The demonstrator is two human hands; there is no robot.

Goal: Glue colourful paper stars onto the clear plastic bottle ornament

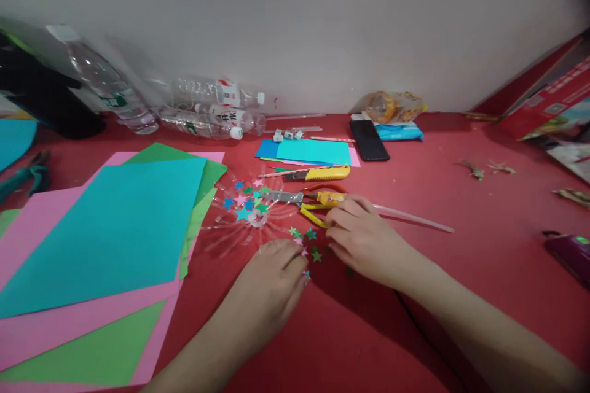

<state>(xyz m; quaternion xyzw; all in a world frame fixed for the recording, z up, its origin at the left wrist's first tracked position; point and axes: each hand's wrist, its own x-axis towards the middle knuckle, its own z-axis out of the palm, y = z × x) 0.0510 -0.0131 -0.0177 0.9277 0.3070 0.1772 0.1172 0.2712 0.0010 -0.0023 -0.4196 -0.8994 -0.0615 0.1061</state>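
Note:
My left hand (276, 270) is low over the red tabletop, fingers curled down among small paper stars (316, 253); whatever is between the fingertips is hidden. My right hand (354, 236) is closed over what looks like a hot glue gun, its yellow nozzle end (329, 198) pointing left and a clear glue stick (412, 218) sticking out to the right. Ahead of my left hand lies a plastic bottle cut into splayed strips (257, 218), with blue, pink and green stars on it. Scissors or pliers with yellow-red handles (313, 216) lie beside it.
Coloured paper sheets (106, 227) cover the left side. Behind are plastic bottles (198, 123), small paper pieces (313, 150), a yellow cutter knife (327, 173) and a black phone (369, 140). Teal-handled pliers (37, 175) lie far left; a purple device (569, 255) lies far right.

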